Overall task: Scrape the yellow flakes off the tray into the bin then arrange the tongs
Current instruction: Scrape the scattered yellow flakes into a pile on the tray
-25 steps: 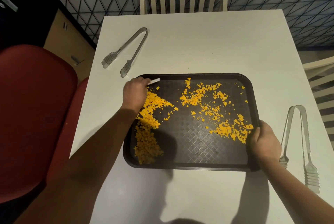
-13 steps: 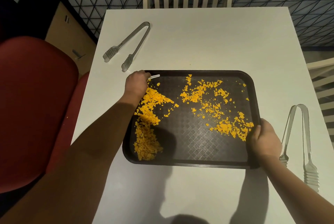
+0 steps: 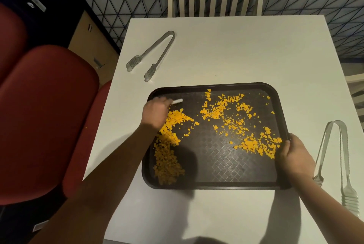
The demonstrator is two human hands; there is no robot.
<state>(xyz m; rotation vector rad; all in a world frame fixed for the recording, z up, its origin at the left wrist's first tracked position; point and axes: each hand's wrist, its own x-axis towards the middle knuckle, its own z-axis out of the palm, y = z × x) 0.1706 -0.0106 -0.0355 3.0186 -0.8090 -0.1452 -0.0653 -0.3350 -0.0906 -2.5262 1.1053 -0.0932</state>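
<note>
Little has shifted: left hand [image 3: 155,112], still gripping a small white scraper [image 3: 177,101], hovers over yellow flakes [image 3: 167,145] while right hand [image 3: 293,155] clamps the tray [image 3: 216,184] rim; scraping continues, next sweeping the right-hand scatter leftward, tongs [image 3: 151,56] untouched beyond.

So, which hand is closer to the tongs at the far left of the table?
Left. The left hand is just below those tongs, over the tray's far-left corner; the right hand grips the tray's near-right edge.
</note>
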